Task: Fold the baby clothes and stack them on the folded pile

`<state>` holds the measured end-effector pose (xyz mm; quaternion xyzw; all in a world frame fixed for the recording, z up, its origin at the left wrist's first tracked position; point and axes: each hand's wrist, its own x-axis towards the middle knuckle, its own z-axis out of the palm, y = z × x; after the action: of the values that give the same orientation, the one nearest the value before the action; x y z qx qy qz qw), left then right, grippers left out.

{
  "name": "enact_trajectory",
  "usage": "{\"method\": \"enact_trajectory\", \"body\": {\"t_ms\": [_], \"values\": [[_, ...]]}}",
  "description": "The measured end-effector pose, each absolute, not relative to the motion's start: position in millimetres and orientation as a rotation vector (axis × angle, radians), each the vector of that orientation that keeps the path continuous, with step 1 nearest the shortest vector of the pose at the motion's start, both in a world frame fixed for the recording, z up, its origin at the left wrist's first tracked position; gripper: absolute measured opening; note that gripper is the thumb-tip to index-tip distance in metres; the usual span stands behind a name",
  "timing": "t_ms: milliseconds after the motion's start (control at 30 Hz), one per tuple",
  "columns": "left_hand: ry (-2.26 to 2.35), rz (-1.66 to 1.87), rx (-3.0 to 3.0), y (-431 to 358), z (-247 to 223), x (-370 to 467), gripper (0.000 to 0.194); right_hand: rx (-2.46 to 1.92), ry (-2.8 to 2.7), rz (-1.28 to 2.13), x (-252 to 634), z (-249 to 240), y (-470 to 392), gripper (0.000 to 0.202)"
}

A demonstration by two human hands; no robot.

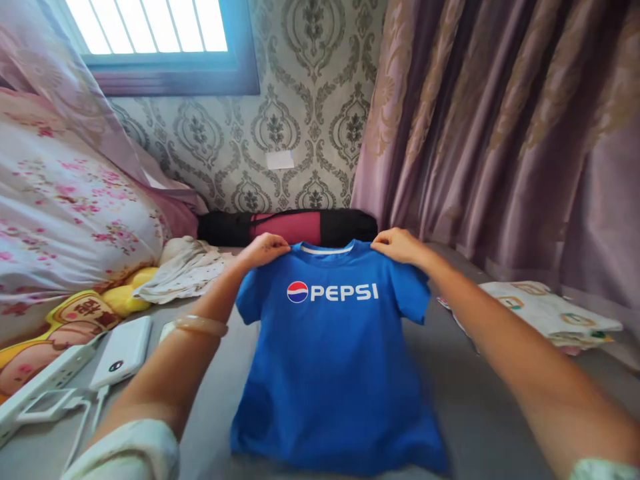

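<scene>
While the left hand (265, 249) pinches one shoulder of the blue T-shirt (335, 367), the right hand (399, 245) pinches the other, the collar between them and the body spreading nearer the wearer over the grey surface (213, 390).

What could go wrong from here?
The blue short-sleeved fabric T-shirt with white PEPSI lettering could slip or skew, since the left hand and right hand pinch only its shoulders. The left forearm, near the white rectangular power bank, might snag its thin white cable if it swung outward.
</scene>
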<state>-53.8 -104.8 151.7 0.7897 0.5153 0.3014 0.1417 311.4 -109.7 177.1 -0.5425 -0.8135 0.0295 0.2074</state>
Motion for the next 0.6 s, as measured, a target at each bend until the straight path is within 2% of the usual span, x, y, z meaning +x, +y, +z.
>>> {"method": "enact_trajectory", "body": {"t_ms": [133,267,400,600], "values": [[1.860,0.727,2.194,-80,70,-25,0.017,-1.780,-2.243,-0.032,294,95,-90,0.030],[2.014,0.681,2.188,-75,20,-2,0.025,-1.904,-2.226,-0.117,287,39,-87,0.037],[2.100,0.627,2.301,-69,0,1,0.032,-1.933,-2.261,-0.127,292,18,-81,0.039],[2.123,0.537,2.486,-51,-12,-11,0.037,-1.927,-2.416,-0.166,301,14,-60,0.039]]}}
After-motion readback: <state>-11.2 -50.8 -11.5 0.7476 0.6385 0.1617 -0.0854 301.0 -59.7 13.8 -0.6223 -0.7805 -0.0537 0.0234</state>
